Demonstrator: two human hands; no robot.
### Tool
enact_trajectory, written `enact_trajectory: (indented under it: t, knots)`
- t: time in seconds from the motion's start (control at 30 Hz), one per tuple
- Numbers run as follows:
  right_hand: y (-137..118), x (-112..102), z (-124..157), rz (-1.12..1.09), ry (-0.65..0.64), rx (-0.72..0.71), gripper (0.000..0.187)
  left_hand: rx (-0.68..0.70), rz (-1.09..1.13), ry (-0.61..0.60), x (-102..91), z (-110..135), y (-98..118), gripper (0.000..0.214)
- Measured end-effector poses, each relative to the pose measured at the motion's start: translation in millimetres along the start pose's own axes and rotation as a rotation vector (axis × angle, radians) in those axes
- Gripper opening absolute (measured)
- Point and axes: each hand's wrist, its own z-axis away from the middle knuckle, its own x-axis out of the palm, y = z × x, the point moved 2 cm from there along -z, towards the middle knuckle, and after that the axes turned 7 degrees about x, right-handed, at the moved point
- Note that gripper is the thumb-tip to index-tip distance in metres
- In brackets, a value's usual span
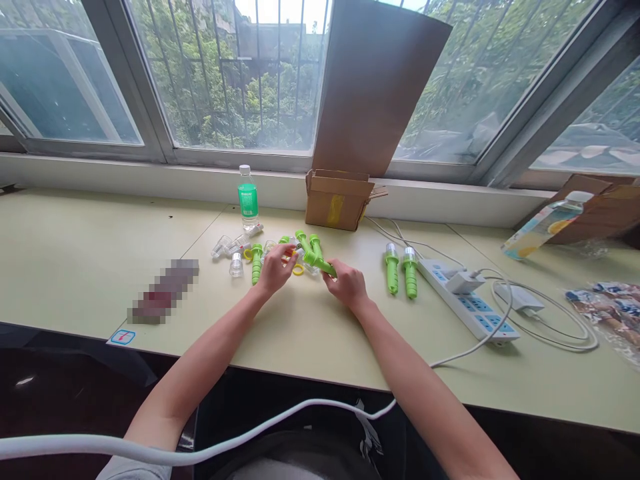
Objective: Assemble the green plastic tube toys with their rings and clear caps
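My right hand (347, 281) is closed around the lower end of a green plastic flashlight body (320, 262), which is tilted with its wide end toward my left hand. My left hand (276, 268) pinches a small part at that wide end; the fingers cover most of it. Around my hands lie more green flashlight bodies (257, 263), clear plastic caps (237, 265) and yellow rings (298, 269). Two green flashlights with clear silvery heads (392, 269) lie side by side to the right of my right hand.
A green-labelled water bottle (248, 200) and a small cardboard box (336, 200) stand by the window. To the right are a power strip (467, 303) with cables, a tilted drink bottle (547, 225) and a plastic bag (607, 313). A white cable (280, 421) crosses low in front.
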Motion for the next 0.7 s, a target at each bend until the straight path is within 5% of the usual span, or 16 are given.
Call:
enact_trajectory:
  t: [0.4, 0.7]
  knots:
    - [-13.6, 1.5, 8.2, -0.011, -0.025, -0.143, 0.027, -0.128, 0.012, 0.149, -3.1, -1.0, -6.8, 0.025]
    - [-13.7, 2.2, 7.2, 0.041, -0.041, -0.126, 0.028, -0.168, 0.148, 0.054, 4.5, 1.3, -8.3, 0.027]
